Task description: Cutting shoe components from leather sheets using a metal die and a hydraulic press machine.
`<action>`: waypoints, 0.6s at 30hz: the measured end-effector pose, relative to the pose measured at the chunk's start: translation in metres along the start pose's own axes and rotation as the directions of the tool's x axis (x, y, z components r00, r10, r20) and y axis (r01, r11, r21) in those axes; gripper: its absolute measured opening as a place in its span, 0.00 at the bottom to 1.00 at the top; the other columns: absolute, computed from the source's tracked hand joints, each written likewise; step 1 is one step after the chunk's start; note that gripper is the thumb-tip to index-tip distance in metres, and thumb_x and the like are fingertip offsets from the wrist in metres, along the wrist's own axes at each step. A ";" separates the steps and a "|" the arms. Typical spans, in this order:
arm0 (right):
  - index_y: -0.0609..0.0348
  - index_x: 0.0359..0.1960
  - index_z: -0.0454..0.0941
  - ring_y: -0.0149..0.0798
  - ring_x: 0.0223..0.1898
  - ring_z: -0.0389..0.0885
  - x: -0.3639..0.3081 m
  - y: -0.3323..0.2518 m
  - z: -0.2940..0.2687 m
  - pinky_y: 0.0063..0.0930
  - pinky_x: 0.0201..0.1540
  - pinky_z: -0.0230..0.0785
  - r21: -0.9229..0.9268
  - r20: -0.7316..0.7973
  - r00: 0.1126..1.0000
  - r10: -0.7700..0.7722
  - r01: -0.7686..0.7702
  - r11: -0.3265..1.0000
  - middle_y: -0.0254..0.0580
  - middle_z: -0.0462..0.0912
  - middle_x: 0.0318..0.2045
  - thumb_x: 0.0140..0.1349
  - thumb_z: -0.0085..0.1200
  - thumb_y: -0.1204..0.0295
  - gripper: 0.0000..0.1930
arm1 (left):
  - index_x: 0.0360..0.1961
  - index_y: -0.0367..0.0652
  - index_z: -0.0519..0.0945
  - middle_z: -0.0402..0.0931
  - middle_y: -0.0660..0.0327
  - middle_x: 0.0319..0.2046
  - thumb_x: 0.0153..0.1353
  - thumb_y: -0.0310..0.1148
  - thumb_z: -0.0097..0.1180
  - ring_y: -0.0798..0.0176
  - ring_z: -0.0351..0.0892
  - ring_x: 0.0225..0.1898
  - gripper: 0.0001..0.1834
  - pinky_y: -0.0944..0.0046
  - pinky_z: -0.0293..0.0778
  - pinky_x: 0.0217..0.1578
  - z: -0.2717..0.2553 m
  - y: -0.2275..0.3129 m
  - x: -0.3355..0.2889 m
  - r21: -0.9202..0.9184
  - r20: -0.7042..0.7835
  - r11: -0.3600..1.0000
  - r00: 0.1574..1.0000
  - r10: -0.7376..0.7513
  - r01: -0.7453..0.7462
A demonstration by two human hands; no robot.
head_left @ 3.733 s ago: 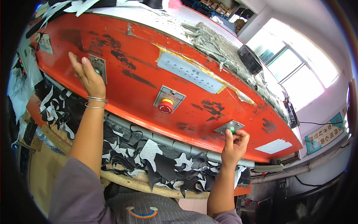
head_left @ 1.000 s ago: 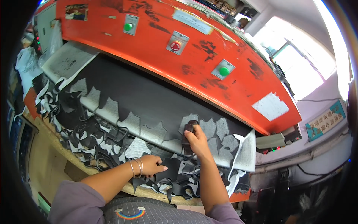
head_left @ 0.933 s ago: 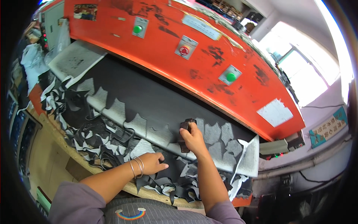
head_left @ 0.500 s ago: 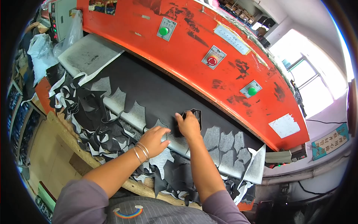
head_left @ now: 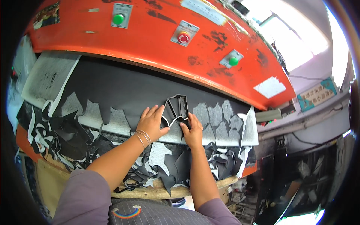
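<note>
A metal cutting die (head_left: 179, 107), an angular open frame with inner crossbars, rests on the black sheet (head_left: 131, 82) in front of me. My left hand (head_left: 152, 122) lies at the die's left edge, fingers stretched out and thumb spread along its near side. At the near right corner, my right hand (head_left: 193, 132) grips the die, thumb on one side and fingers on the other. Pointed cutouts along the sheet's near edge expose the whitish board (head_left: 217, 141) beneath.
An orange machine beam (head_left: 150, 45) spans the far side, carrying green buttons (head_left: 118, 19) and a red stop button (head_left: 183, 38). Black and white scraps (head_left: 138, 168) pile along the near wooden edge (head_left: 157, 193). A grey-white board (head_left: 48, 77) extends at left.
The die has turned and sits farther from the cutouts' edge in plain sight. My left hand has come up against it, and my right hand has shifted to its near right corner. My view has swung rightward.
</note>
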State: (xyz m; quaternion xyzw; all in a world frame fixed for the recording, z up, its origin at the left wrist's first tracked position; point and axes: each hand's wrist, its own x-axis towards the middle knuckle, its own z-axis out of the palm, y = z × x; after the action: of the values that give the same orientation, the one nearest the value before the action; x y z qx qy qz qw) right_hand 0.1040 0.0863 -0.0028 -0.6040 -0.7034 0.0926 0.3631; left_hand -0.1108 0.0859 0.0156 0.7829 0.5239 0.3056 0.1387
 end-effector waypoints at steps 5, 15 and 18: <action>0.60 0.58 0.71 0.58 0.58 0.69 -0.007 -0.009 0.011 0.45 0.63 0.54 -0.156 -0.102 0.994 -0.040 0.024 0.987 0.59 0.73 0.56 0.58 0.58 0.62 0.27 | 0.66 0.33 0.56 0.64 0.43 0.61 0.49 0.44 0.62 0.51 0.58 0.67 0.47 0.52 0.46 0.68 0.001 -0.003 0.003 0.019 0.004 0.999 1.000 -0.030 0.030; 0.67 0.60 0.67 0.54 0.60 0.68 -0.009 -0.019 0.008 0.45 0.64 0.53 -0.208 -0.101 0.994 -0.048 0.026 0.978 0.60 0.73 0.55 0.61 0.54 0.62 0.29 | 0.66 0.36 0.57 0.62 0.43 0.63 0.49 0.45 0.65 0.52 0.56 0.68 0.47 0.51 0.45 0.68 0.003 0.012 0.001 0.070 -0.002 0.992 0.995 -0.104 0.104; 0.68 0.61 0.65 0.55 0.60 0.68 -0.008 -0.023 0.006 0.46 0.64 0.53 -0.214 -0.060 0.996 -0.059 0.045 0.976 0.60 0.73 0.55 0.59 0.56 0.63 0.30 | 0.66 0.36 0.58 0.62 0.43 0.62 0.49 0.46 0.65 0.51 0.57 0.67 0.47 0.51 0.45 0.68 0.001 0.011 -0.002 0.094 -0.014 0.989 0.993 -0.114 0.115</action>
State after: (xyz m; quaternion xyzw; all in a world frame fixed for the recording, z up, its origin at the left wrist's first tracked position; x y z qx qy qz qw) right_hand 0.0823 0.0750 0.0027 -0.6235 -0.7124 -0.0125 0.3217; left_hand -0.1030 0.0801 0.0201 0.7559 0.5825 0.2753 0.1165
